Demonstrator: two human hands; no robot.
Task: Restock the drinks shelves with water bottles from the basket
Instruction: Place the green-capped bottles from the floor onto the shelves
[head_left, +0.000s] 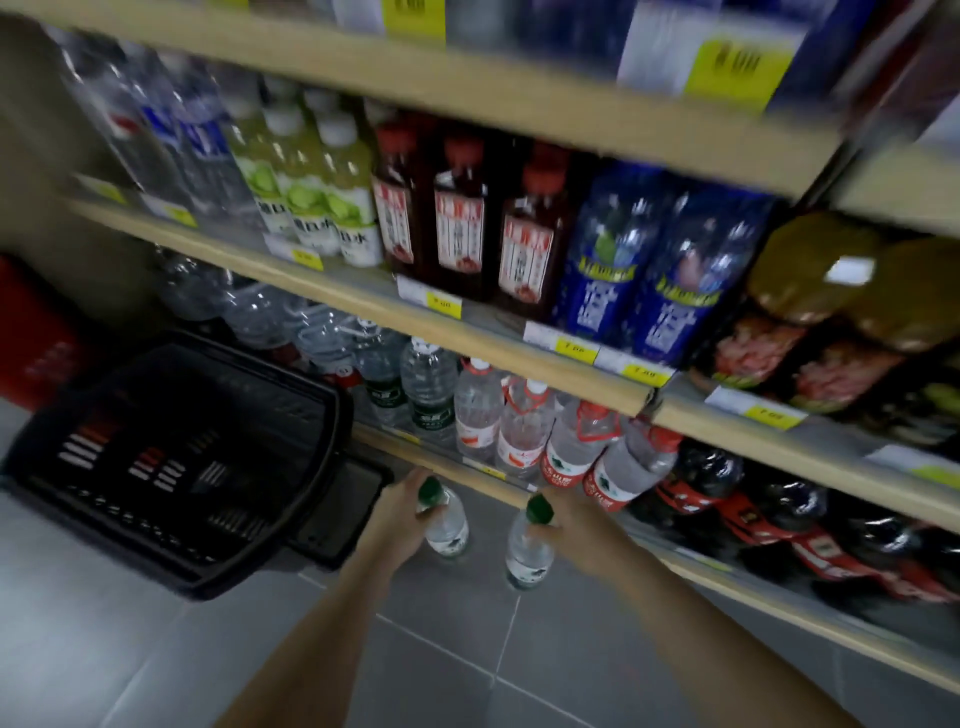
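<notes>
- Now both hands are clamped at bottle necks: left hand (408, 501) on one green-capped bottle (447, 525), right hand (563, 514) on another (529, 553), right of the basket (171, 457).
- Next, probably: lift them onto the low shelf (457, 470) beyond the basket, beside the water standing there.

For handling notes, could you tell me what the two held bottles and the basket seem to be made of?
Left bottle and right bottle: apparently clear glossy plastic, see-through, with green caps. Basket: likely rigid black plastic, given its slotted moulded walls.
</notes>
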